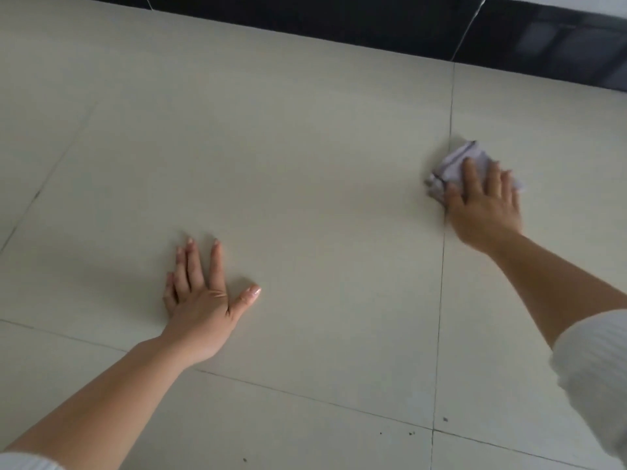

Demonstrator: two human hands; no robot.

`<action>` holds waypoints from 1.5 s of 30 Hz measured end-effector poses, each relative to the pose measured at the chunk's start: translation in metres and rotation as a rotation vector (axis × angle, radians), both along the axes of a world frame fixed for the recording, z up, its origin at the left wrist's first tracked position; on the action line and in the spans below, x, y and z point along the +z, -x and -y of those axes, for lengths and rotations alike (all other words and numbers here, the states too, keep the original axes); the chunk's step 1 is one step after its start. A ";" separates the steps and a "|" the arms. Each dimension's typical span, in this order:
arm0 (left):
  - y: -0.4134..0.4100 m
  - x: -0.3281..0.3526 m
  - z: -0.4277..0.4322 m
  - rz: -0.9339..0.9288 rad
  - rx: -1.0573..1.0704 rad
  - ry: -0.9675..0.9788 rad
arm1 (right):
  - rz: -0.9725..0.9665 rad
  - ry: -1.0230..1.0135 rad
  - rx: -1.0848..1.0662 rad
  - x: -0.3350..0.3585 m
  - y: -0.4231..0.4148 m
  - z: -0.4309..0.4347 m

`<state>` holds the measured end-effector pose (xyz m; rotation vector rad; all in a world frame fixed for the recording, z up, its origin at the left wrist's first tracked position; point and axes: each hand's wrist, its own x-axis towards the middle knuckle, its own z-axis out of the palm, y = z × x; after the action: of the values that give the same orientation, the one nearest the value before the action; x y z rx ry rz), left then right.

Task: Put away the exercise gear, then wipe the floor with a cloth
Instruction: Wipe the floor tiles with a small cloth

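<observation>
Right grip (481, 208) flat, pressing crumpled pale cloth (454, 161), left grip (200, 307) splayed on smooth tiles (305, 164)

This looks like an indoor room, perhaps in a home: large pale floor tiles (271, 147) with thin grout lines (450, 130) run up to a glossy black skirting (373, 25) under a white wall (559, 1).
</observation>
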<state>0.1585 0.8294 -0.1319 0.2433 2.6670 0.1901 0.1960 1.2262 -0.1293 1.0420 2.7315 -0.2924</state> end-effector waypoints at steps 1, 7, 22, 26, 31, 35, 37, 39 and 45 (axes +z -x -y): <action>0.000 -0.001 0.000 -0.002 -0.004 -0.004 | 0.006 0.010 -0.099 0.000 0.004 -0.007; 0.001 0.000 0.001 -0.001 -0.013 -0.010 | -0.010 0.079 -0.043 0.000 0.085 0.046; 0.000 0.002 -0.002 0.020 -0.005 -0.046 | 0.134 0.056 0.218 0.018 -0.037 0.093; -0.001 0.002 -0.002 0.008 -0.005 -0.087 | 0.249 0.105 -0.118 0.031 -0.112 0.096; -0.001 0.004 0.002 0.020 -0.046 -0.104 | 0.246 0.208 -0.090 0.046 -0.156 0.203; -0.001 0.012 0.002 0.051 -0.059 -0.118 | 0.214 0.241 0.061 0.054 -0.186 0.295; -0.001 0.016 0.002 0.050 -0.067 -0.145 | 0.205 0.237 0.084 0.050 -0.211 0.335; 0.000 0.019 0.005 0.057 -0.076 -0.169 | 0.235 0.214 0.114 0.047 -0.234 0.363; 0.004 0.010 0.014 0.084 -0.135 -0.186 | 0.227 0.104 0.069 0.041 -0.242 0.317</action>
<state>0.1541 0.8153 -0.1223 0.4627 2.5396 0.3973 0.4376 0.9092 -0.0885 0.8932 2.5143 -0.2836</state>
